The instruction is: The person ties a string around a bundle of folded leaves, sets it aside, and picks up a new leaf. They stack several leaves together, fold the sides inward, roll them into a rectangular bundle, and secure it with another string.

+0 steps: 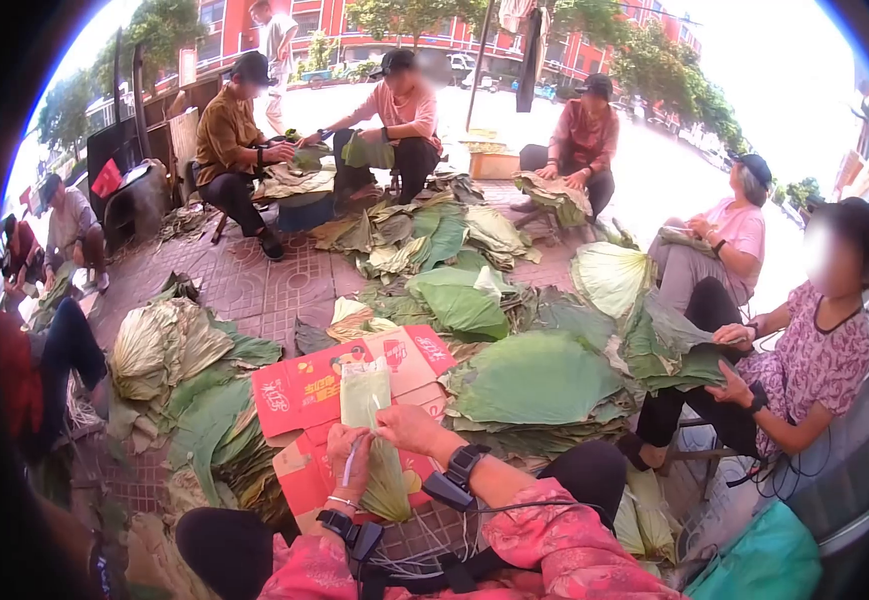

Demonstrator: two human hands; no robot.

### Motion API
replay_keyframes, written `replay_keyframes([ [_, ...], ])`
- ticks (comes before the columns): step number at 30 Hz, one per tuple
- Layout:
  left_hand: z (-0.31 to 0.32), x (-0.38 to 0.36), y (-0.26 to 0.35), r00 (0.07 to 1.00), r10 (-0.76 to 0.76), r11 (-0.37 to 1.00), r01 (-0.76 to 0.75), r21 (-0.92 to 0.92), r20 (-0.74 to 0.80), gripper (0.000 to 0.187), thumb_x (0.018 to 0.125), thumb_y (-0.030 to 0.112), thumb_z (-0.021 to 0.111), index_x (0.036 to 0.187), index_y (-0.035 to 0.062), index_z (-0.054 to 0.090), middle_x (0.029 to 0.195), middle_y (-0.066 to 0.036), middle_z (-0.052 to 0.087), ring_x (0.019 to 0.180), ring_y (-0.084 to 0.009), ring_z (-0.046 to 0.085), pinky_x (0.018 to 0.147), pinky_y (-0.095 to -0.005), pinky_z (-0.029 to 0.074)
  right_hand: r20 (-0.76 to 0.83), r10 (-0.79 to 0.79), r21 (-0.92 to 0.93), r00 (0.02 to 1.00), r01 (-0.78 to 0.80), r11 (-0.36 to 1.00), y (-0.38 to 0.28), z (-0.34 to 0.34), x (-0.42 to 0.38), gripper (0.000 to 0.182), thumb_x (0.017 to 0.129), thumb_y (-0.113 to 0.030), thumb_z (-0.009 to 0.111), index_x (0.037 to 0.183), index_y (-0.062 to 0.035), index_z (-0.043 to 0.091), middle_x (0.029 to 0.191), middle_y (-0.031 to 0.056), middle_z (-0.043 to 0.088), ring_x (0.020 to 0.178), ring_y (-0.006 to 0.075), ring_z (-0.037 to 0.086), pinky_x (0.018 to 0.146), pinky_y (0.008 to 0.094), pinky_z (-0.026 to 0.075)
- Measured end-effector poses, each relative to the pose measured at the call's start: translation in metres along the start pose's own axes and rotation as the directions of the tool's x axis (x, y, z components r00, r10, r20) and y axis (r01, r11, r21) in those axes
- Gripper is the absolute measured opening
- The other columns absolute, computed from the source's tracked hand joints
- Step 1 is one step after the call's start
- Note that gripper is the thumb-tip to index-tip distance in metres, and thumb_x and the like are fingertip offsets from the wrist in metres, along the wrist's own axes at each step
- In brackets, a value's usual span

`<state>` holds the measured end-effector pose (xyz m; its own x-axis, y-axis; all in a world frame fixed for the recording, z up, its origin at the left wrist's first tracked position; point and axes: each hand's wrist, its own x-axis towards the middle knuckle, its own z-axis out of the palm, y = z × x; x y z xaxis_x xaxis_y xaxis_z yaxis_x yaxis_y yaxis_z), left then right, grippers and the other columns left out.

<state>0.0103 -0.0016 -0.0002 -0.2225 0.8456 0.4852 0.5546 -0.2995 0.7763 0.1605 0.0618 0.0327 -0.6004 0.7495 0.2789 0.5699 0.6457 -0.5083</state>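
Note:
A narrow packet of folded dried lotus leaf (387,482) stands over my lap, pale green, its lower end fanning out. My left hand (348,462) is closed at the packet's left side, with a thin white strip (352,457) running out between its fingers. At the right side, my right hand (412,430) is closed in a pinch against the packet's middle. Whether the strip passes around the packet is hidden by my fingers. Behind the packet lies a flattened red cardboard box (300,390). Several white strips (433,535) hang below, by my knees.
A stack of large green lotus leaves (535,380) lies ahead to the right, another leaf pile (205,400) to the left. More leaves (435,230) are heaped farther off on brick paving (255,275). Several people sit around handling leaves. A teal bag (765,555) lies at lower right.

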Motion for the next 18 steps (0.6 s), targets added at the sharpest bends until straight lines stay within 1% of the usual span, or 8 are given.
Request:
replay_keyframes([
  [1,0.001,0.002,0.001,1.000,-0.009,0.999,0.009,-0.034,-0.014,0.014,0.066,0.006,0.071,0.079,0.0049,0.065,0.073,-0.010,0.053,0.068,-0.0243,0.053,0.060,-0.0330,0.042,-0.048,-0.032,-0.030,0.998,0.030,0.999,0.003,0.004,0.000,0.024,0.079,-0.025,0.059,0.073,-0.0025,0.052,0.068,0.0159,0.057,0.067,0.0333,0.057,0.061,0.0406,0.045],
  [2,0.000,0.003,-0.001,1.000,0.026,1.000,-0.026,-0.013,-0.001,0.013,0.067,0.006,0.071,0.079,0.0049,0.065,0.071,-0.010,0.053,0.067,-0.0245,0.053,0.058,-0.0331,0.042,-0.091,-0.068,-0.060,0.993,0.062,0.996,0.004,0.007,0.000,0.027,0.079,-0.027,0.059,0.072,-0.0026,0.051,0.069,0.0172,0.056,0.070,0.0360,0.056,0.064,0.0422,0.045],
  [5,0.000,0.002,-0.016,0.991,0.132,0.991,-0.133,0.027,0.036,0.012,0.068,0.009,0.071,0.078,0.0049,0.065,0.068,-0.009,0.053,0.063,-0.0256,0.054,0.056,-0.0341,0.043,-0.156,-0.156,-0.050,0.976,0.149,0.987,0.008,0.014,-0.004,0.030,0.080,-0.030,0.058,0.071,-0.0029,0.050,0.069,0.0161,0.055,0.071,0.0350,0.055,0.065,0.0430,0.044],
  [8,-0.003,0.002,-0.028,0.975,0.198,0.976,-0.205,0.070,0.098,0.011,0.069,0.011,0.070,0.074,0.0049,0.063,0.068,-0.010,0.053,0.064,-0.0276,0.055,0.056,-0.0365,0.043,-0.030,0.103,0.041,0.994,-0.101,0.994,0.004,0.013,-0.011,0.029,0.079,-0.030,0.059,0.071,-0.0028,0.053,0.069,0.0167,0.057,0.070,0.0356,0.057,0.064,0.0436,0.045],
  [11,-0.015,0.005,-0.023,0.963,0.177,0.953,-0.219,0.208,0.201,0.012,0.070,0.014,0.068,0.069,0.0053,0.060,0.070,-0.010,0.053,0.068,-0.0290,0.055,0.059,-0.0387,0.044,-0.054,0.225,-0.054,0.973,-0.227,0.972,0.025,0.033,-0.015,0.027,0.076,-0.029,0.061,0.070,-0.0036,0.057,0.069,0.0176,0.059,0.068,0.0360,0.059,0.061,0.0439,0.047],
  [13,-0.021,0.007,-0.018,0.958,0.142,0.924,-0.219,0.314,0.249,0.015,0.070,0.015,0.067,0.066,0.0056,0.057,0.072,-0.010,0.052,0.070,-0.0295,0.055,0.061,-0.0398,0.044,-0.086,0.249,-0.038,0.965,-0.253,0.967,0.036,0.042,-0.019,0.025,0.075,-0.029,0.061,0.070,-0.0042,0.059,0.069,0.0181,0.060,0.068,0.0359,0.060,0.061,0.0442,0.047],
  [16,-0.025,0.010,-0.009,0.937,0.100,0.906,-0.225,0.359,0.333,0.017,0.070,0.017,0.068,0.065,0.0053,0.056,0.073,-0.009,0.050,0.076,-0.0284,0.054,0.063,-0.0396,0.044,-0.086,0.304,-0.027,0.949,-0.308,0.951,0.039,0.050,-0.020,0.025,0.073,-0.029,0.061,0.070,-0.0042,0.059,0.069,0.0186,0.060,0.068,0.0356,0.060,0.061,0.0441,0.048],
  [18,-0.029,0.017,-0.004,0.863,0.197,0.883,-0.362,0.297,0.466,0.016,0.068,0.017,0.069,0.066,0.0054,0.058,0.075,-0.008,0.052,0.077,-0.0271,0.054,0.063,-0.0389,0.045,-0.055,0.334,-0.006,0.941,-0.335,0.942,0.038,0.049,-0.019,0.026,0.072,-0.029,0.061,0.069,-0.0039,0.059,0.069,0.0189,0.060,0.068,0.0354,0.060,0.062,0.0438,0.048],
])
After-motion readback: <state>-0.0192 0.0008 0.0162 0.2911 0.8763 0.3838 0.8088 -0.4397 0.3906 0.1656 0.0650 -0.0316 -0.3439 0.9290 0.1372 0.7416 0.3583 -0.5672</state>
